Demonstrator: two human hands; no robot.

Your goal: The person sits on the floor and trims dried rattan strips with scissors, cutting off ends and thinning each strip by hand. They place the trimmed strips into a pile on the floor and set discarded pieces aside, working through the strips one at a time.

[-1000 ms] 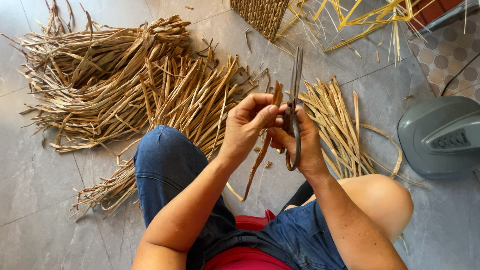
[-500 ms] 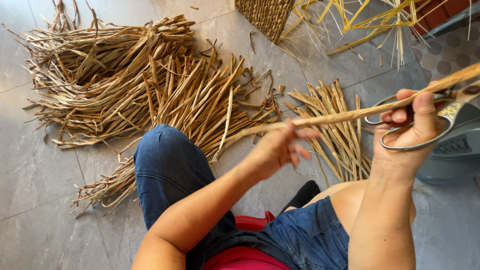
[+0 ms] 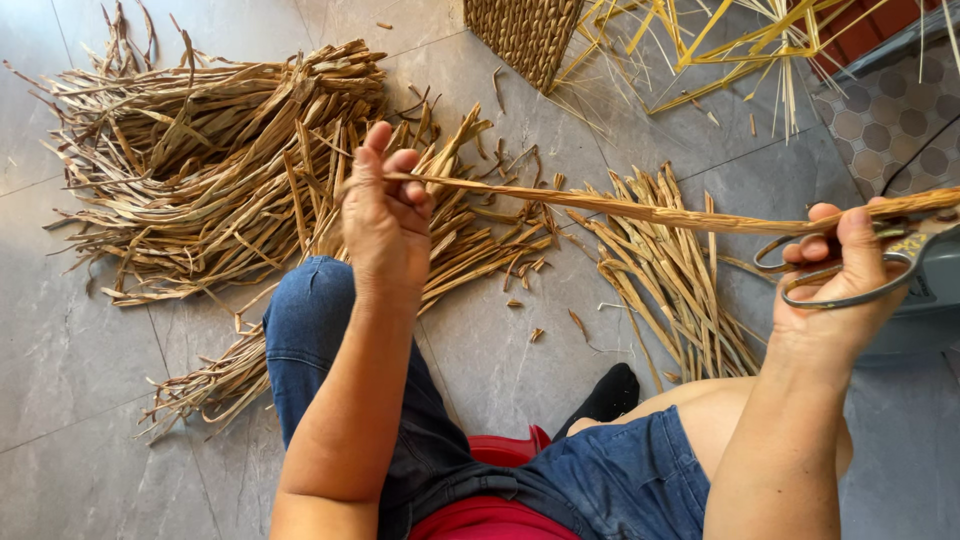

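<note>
A long dried tan stalk [image 3: 640, 212] stretches level between my two hands above the tiled floor. My left hand [image 3: 385, 215] pinches its left end with fingers and thumb, over the big heap of stalks. At the right edge, my right hand [image 3: 840, 275] grips the stalk's other end under the thumb, together with a pair of metal scissors [image 3: 845, 270] whose loops hang on the fingers; the blades run out of view. My knees in blue denim lie below.
A large heap of dried stalks [image 3: 200, 170] covers the floor at left. A smaller bundle [image 3: 670, 280] lies between my legs and the right hand. A woven basket [image 3: 525, 35] and yellow straws [image 3: 740, 40] are at the top. A grey appliance [image 3: 935, 290] sits far right.
My hands, together at the centre a second ago, have drawn apart. The left hand slid leftwards along the stalk to its end; the right hand stays far right with stalk and scissors.
</note>
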